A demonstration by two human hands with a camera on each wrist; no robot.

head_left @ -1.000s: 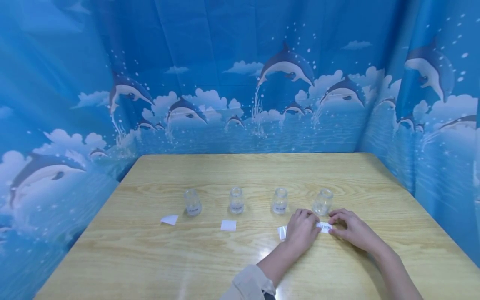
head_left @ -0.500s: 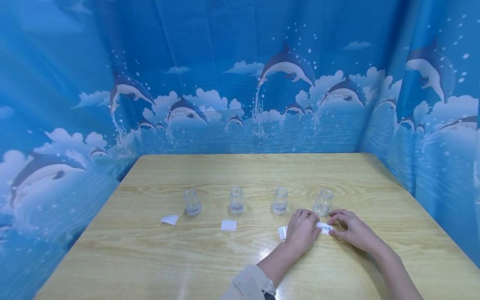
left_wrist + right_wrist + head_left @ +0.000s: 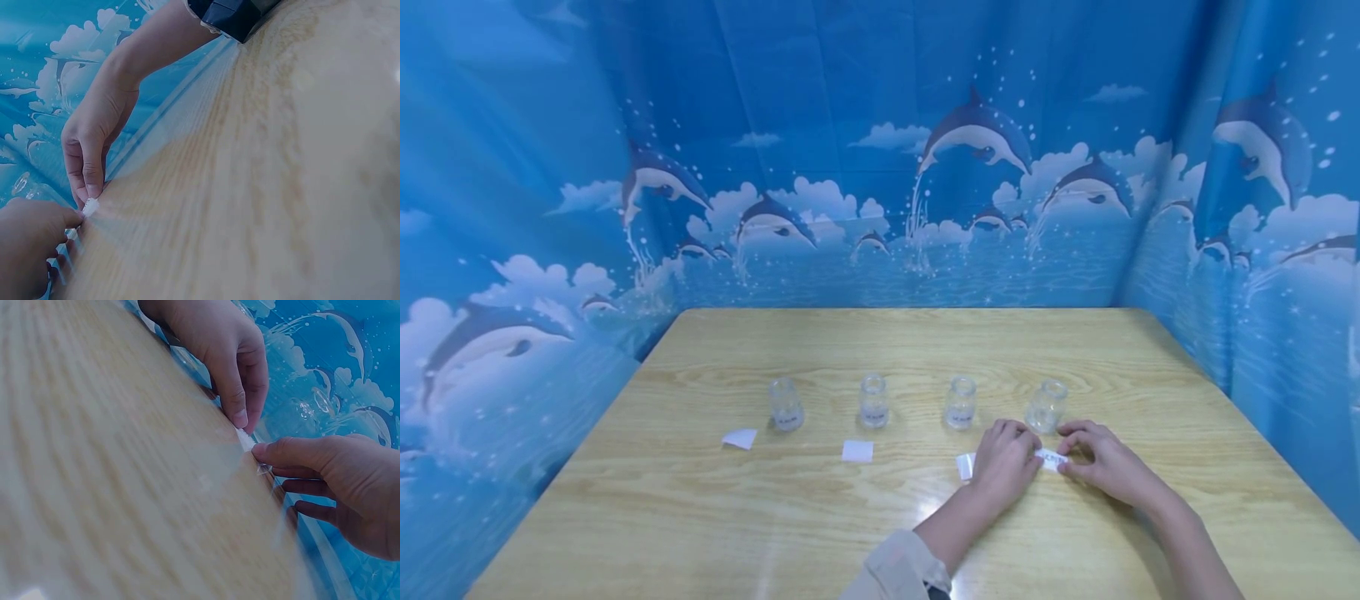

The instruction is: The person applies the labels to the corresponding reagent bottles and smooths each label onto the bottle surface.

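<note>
A small white label with dark printed characters lies between my hands, just in front of the rightmost glass jar. My left hand pinches its left end between thumb and fingers. At the other end, the thumb and forefinger of my right hand pinch it. In the right wrist view the label is seen almost edge-on, with a clear film edge beside the right thumb. The left wrist view shows the label low over the tabletop, both hands' fingertips meeting at it. No printed label shows on the rightmost jar.
Three more glass jars stand in a row to the left, a left jar, a middle jar and a right jar, each with dark print low down. White slips lie in front of them, one partly behind my left hand. A dolphin-printed curtain surrounds the wooden table.
The label has shifted slightly right and towards me, tilting a little between my fingers. Both hands stay almost in place; jars and slips have not moved.
</note>
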